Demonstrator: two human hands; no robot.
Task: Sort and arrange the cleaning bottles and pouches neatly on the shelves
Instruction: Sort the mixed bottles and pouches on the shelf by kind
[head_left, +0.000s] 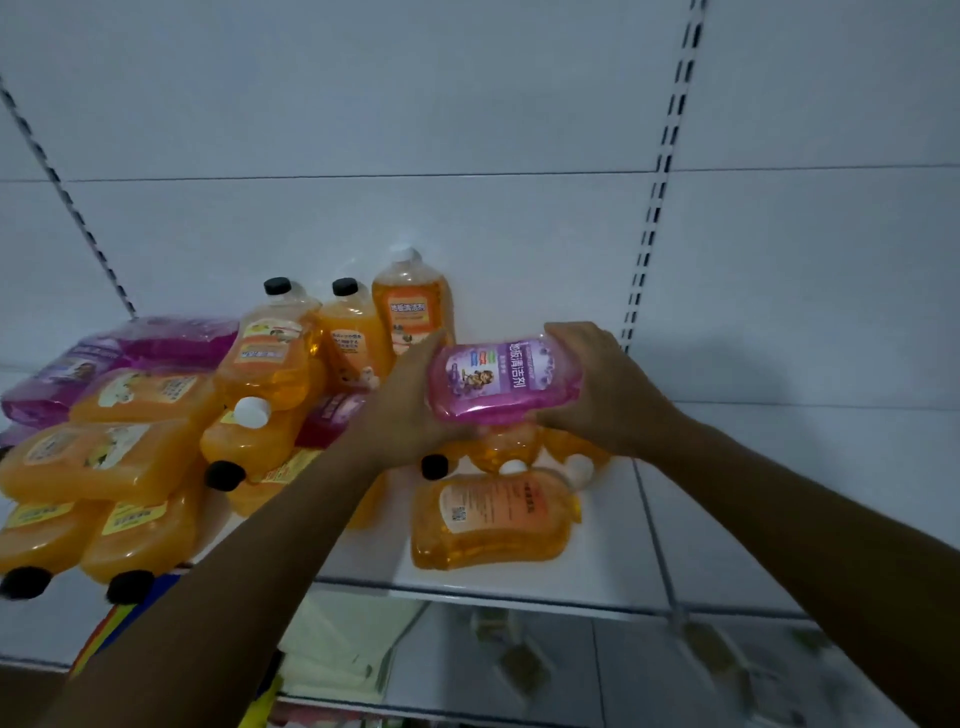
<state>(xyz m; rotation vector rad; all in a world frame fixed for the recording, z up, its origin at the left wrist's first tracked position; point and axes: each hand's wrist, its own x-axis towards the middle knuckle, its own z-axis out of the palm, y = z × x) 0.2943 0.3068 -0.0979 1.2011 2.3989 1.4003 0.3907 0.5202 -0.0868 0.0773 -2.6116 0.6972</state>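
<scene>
Pouch (503, 378) held between both hands above lying bottle (491, 514) on shelf (613, 551); upright bottles (413, 306) behind, stacked pile (98, 457) left.

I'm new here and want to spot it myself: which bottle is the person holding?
Look at the white shelf piled with orange bottles. Above the pile's right end, the left hand and right hand grip one bottle sideways. It is pinkish purple with a purple label, unlike the orange ones below it.

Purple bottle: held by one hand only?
No, the left hand and the right hand grip opposite ends of the purple bottle, lifted above the shelf.
</scene>
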